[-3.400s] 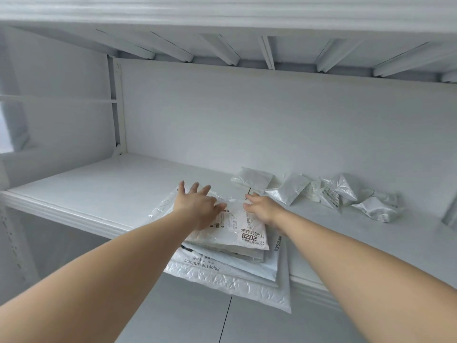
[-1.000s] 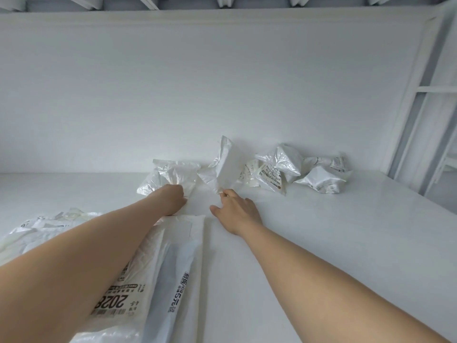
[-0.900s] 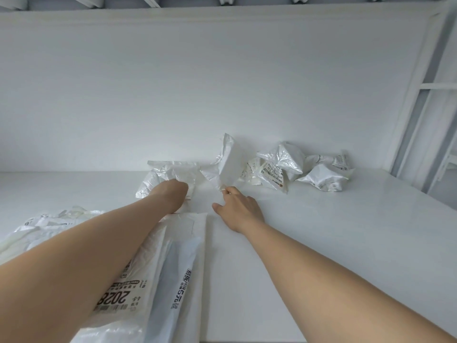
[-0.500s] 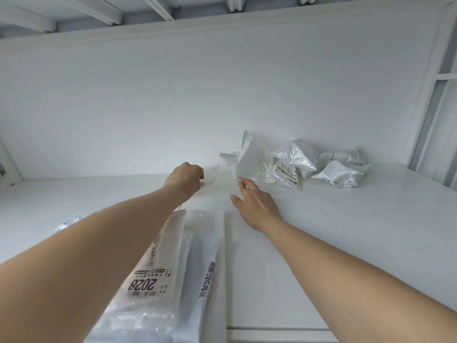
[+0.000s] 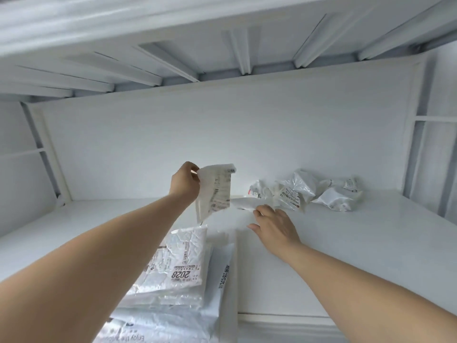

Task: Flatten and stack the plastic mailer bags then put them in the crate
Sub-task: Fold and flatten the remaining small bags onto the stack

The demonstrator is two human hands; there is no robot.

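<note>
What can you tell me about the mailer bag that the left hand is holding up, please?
The mailer bag is white, thin, crinkled plastic with a printed label and barcodes facing the camera. The left hand pinches its top corner and holds it clear of the shelf, so it hangs roughly upright beyond the flattened stack. Its lower edge blurs toward the right hand; whether that hand touches it cannot be told.

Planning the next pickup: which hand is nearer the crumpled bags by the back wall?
Right. The right hand is low over the shelf just left of the crumpled bags; the left hand is raised farther left, holding a mailer.
</note>
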